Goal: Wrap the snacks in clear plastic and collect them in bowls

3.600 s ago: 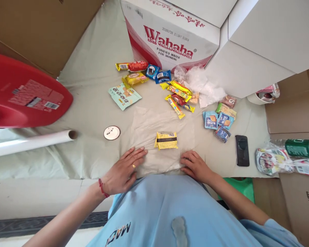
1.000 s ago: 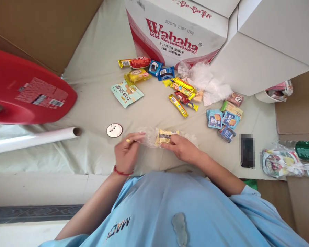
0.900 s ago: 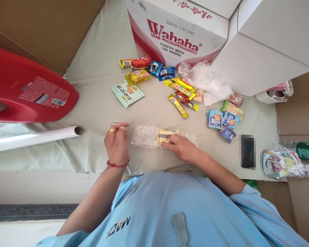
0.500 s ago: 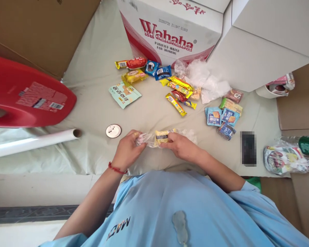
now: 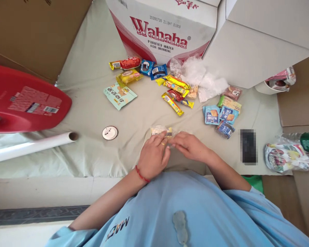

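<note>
A small yellow snack packet [image 5: 157, 131] inside a clear plastic bag [image 5: 181, 131] lies on the cloth in front of me, partly under my fingers. My left hand [image 5: 153, 152], with a red cord bracelet and a ring, rests over the near side of the packet. Its fingers are stretched out and its thumb is apart. Beside it, my right hand [image 5: 190, 145] pinches the bag's clear plastic between thumb and fingers. The fingertips of both hands nearly meet, and the bag's near part is hidden beneath them.
Several wrapped snacks [image 5: 175, 85] and crumpled clear plastic [image 5: 204, 77] lie before a Wahaha box [image 5: 164, 32]. Blue packets [image 5: 211, 115] are at right. A round badge [image 5: 110, 132], a white tube [image 5: 33, 145] and a red jug [image 5: 28, 99] are at left.
My left hand has moved right, from the bag's left end onto the packet. My right hand has shifted slightly right, off the packet onto the plastic. The packet now lies flat on the cloth.
</note>
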Available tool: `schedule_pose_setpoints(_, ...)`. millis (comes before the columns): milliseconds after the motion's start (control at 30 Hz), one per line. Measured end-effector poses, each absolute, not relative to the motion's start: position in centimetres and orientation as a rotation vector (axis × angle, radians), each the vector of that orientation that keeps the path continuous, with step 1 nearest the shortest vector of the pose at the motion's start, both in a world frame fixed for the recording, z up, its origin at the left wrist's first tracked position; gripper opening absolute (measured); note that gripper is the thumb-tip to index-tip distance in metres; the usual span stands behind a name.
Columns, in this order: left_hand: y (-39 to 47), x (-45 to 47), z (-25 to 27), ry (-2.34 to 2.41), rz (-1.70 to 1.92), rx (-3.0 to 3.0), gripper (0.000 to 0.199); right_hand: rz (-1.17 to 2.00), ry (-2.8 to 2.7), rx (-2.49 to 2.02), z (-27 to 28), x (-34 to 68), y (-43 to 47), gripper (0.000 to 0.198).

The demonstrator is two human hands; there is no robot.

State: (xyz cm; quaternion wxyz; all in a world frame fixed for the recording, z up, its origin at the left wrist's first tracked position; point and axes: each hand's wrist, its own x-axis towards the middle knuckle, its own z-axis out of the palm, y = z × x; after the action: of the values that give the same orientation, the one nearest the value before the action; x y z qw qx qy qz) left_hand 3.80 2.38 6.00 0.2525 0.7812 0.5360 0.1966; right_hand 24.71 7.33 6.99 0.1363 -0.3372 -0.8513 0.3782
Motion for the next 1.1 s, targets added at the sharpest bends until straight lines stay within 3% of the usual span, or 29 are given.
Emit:
schedule_pose_setpoints(100, 1.5, 4.5, 5.7, 1.492, 0.475, 2.361, 0.039, 0.748, -2.321, -1.552, 6.1, 25.5, 7.1, 0.033)
schedule_pose_setpoints(167, 1.1, 4.7, 5.6, 1.533, 0.487, 2.443, 0.037, 0.631, -2.336, -1.703, 5.3, 25.7, 6.5, 0.037)
schedule_pose_setpoints(300, 1.1, 4.4, 5.5, 1.525, 0.481, 2.523, 0.035, 0.764, -2.301, -1.702, 5.0, 26.4, 5.8, 0.010)
schedule_pose_setpoints(467, 1.1, 3.8, 5.3, 1.488, 0.439, 2.603, 0.035, 1.193, -1.989, -1.649, 7.2, 24.4, 8.3, 0.020)
schedule_pose_setpoints(600, 0.8, 4.1, 5.1, 1.444, 0.267, 2.720, 0.031, 1.036, -2.314, -1.717, 9.1, 18.4, 10.9, 0.012)
schedule_pose_setpoints(800, 0.6, 3.9, 6.7, 1.295, 0.047, 2.694, 0.028, 0.832, -2.910, -1.573, 8.8, 13.0, 11.8, 0.028)
schedule_pose_setpoints(1033, 0.1, -0.9, 10.5, 1.067, 0.408, 2.303, 0.034, 0.624, -2.901, -1.579, 8.8, 13.0, 9.0, 0.040)
schedule_pose_setpoints(1100, -0.1, -2.5, 11.1, 1.113, 0.490, 2.191, 0.035, 0.561, -2.933, -1.493, 9.0, 13.0, 7.9, 0.035)
